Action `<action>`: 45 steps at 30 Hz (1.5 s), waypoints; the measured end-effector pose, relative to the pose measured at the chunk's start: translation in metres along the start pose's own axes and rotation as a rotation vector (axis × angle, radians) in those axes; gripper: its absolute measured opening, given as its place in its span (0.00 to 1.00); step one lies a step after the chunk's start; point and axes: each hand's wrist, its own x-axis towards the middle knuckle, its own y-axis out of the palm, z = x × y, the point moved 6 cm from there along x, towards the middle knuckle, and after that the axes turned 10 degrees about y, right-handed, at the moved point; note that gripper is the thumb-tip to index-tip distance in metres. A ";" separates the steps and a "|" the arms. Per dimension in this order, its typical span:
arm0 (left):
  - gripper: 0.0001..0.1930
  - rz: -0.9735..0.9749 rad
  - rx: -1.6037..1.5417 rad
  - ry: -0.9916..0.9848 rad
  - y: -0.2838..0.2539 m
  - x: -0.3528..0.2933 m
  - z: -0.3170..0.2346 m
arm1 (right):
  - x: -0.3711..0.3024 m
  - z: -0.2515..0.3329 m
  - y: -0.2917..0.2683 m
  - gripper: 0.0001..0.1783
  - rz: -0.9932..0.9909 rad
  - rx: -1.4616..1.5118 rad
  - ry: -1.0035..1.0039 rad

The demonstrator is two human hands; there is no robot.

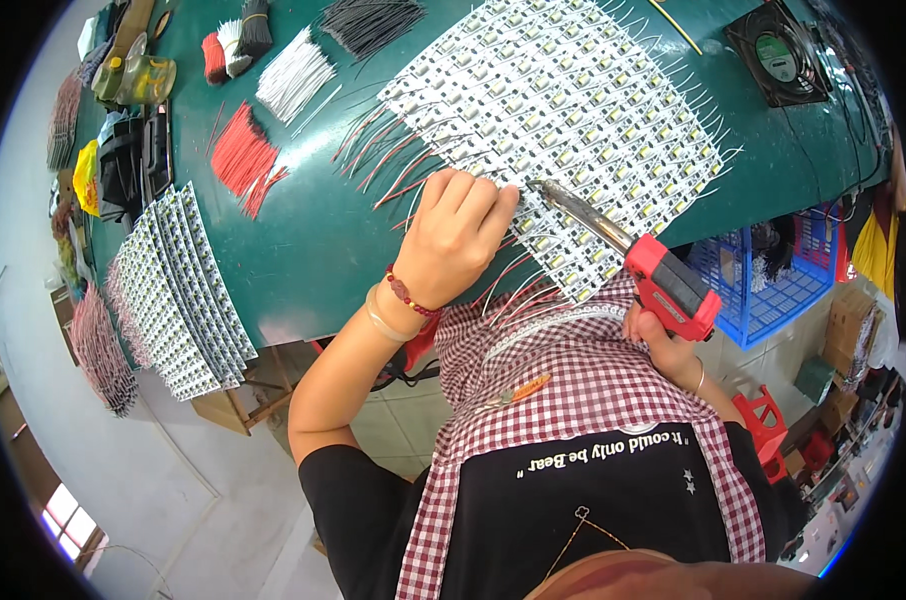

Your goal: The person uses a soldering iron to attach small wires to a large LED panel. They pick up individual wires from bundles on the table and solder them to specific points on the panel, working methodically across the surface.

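Note:
A large sheet of white LED circuit boards (593, 130) lies on the green table, with red, black and white wires sticking out along its edges. My left hand (460, 222) rests over the sheet's near left part, its fingers pinched together at the board; what they hold is too small to make out. In my right hand (663, 345) is a soldering iron (663, 285) with a red and black handle. Its metal tip touches or hovers just above the sheet, right beside my left fingertips; I cannot tell which.
Bundles of red wires (243, 155), white wires (295, 77) and black wires (371, 25) lie on the table (313, 240). Stacked LED board sheets (188, 300) overhang its left edge. A small black fan (776, 55) stands far right, above a blue plastic crate (753, 290).

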 end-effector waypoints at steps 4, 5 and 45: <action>0.14 -0.007 -0.008 -0.001 0.000 0.001 0.000 | -0.003 -0.014 -0.006 0.07 0.066 0.062 0.017; 0.14 -0.009 -0.007 -0.001 0.000 0.001 0.000 | -0.003 -0.015 -0.006 0.07 0.068 0.055 0.015; 0.12 0.023 0.062 0.011 0.004 0.001 -0.001 | -0.007 -0.004 -0.007 0.26 0.022 0.022 -0.038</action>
